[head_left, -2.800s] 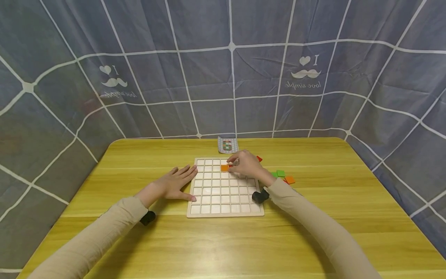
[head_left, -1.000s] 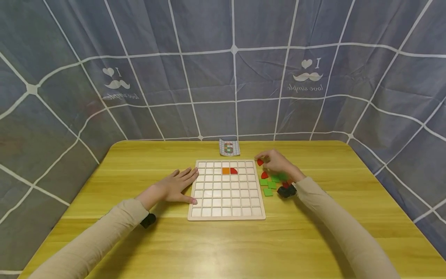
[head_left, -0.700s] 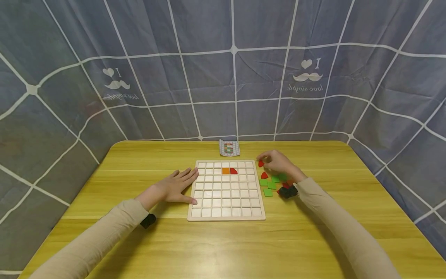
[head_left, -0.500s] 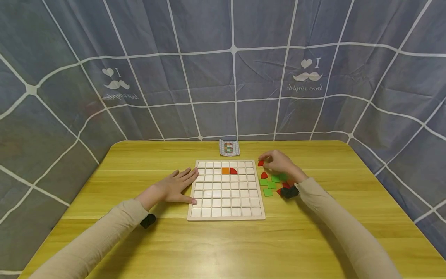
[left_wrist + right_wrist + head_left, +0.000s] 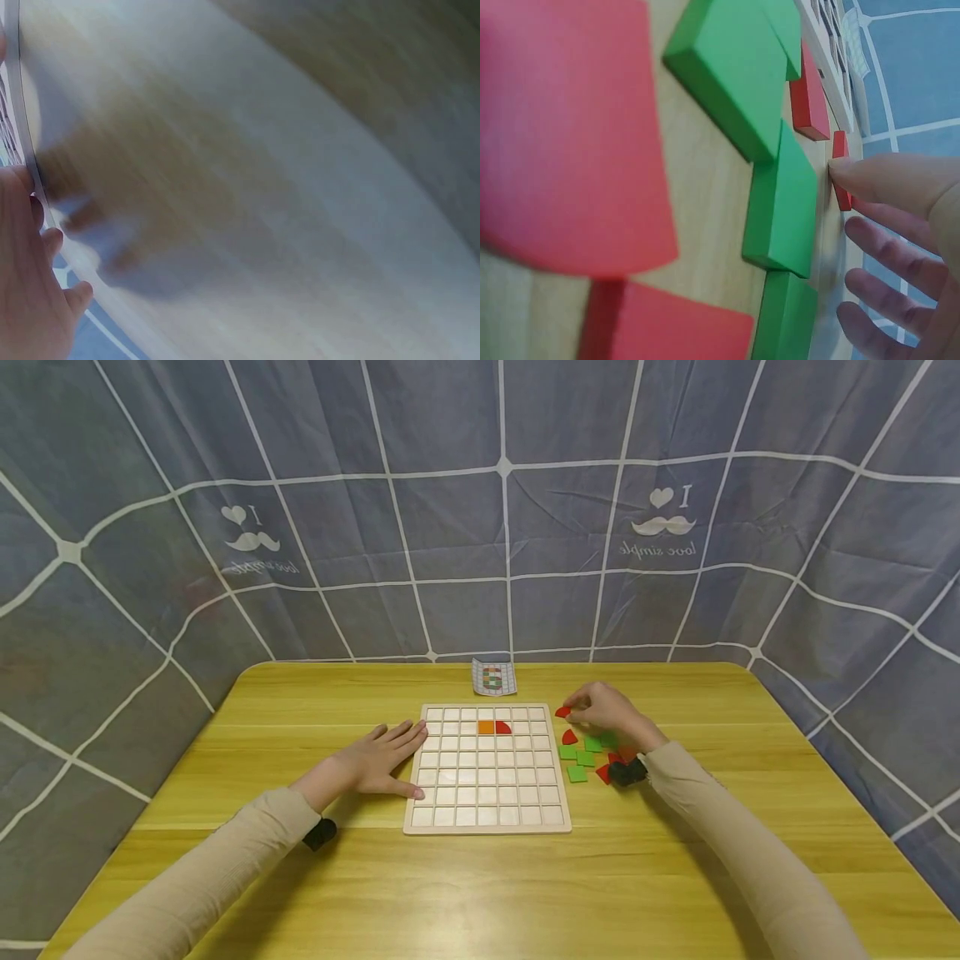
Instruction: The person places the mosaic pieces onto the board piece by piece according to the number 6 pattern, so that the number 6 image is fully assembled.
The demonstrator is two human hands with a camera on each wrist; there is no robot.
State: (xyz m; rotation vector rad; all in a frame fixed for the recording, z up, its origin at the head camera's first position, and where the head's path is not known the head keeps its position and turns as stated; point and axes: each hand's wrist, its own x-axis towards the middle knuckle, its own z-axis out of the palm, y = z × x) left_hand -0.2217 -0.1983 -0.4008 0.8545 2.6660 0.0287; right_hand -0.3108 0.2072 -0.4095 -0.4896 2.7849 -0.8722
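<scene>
A pale wooden grid board point(image 5: 487, 802) lies on the table, with an orange square tile point(image 5: 486, 727) and a red quarter-circle tile point(image 5: 503, 727) side by side in its second row. My left hand point(image 5: 378, 760) rests with spread fingers on the board's left edge; the left wrist view catches part of that hand point(image 5: 30, 277). Off the board's upper right corner, my right hand point(image 5: 606, 708) pinches another red quarter-circle tile point(image 5: 562, 712) between thumb and index finger. In the right wrist view the thumb lies against this red tile point(image 5: 841, 176), while the other fingers are loosely bent.
Right of the board lie several green square tiles point(image 5: 585, 758) and more red tiles, one a quarter circle point(image 5: 570, 737). Some are partly hidden under my right hand and the black wrist camera point(image 5: 627, 772). A small printed pattern card point(image 5: 493, 678) lies behind the board.
My right hand has left the board, where the red tile now sits beside the orange one, and moved right to the loose tiles. The pinched red tile has turned and shifted slightly right.
</scene>
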